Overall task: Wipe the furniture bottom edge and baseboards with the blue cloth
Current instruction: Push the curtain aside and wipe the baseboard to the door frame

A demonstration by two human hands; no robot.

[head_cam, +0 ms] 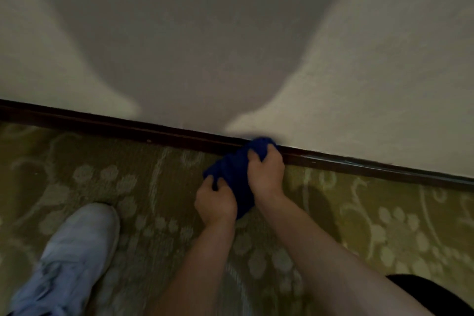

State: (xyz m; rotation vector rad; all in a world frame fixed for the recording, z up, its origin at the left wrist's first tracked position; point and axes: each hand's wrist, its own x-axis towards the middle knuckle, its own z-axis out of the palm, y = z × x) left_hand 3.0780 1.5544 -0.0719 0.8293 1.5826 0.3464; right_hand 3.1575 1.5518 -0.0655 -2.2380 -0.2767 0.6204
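Baseboard pass under way. Right hand (pixel 266 172) bunches blue cloth (pixel 236 174) against dark baseboard (pixel 102 123); left hand (pixel 215 202) grips its trailing end. Contact looks firm, though blurred. Next: slide along the baseboard.

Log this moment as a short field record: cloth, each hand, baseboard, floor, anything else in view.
cloth: blue cloth, bunched, its top end against the baseboard
left hand: left hand grips the cloth's lower end
right hand: right hand grips the cloth's upper end at the baseboard
baseboard: dark baseboard along the foot of a pale wall
floor: green patterned carpet
other: pale shoe at lower left
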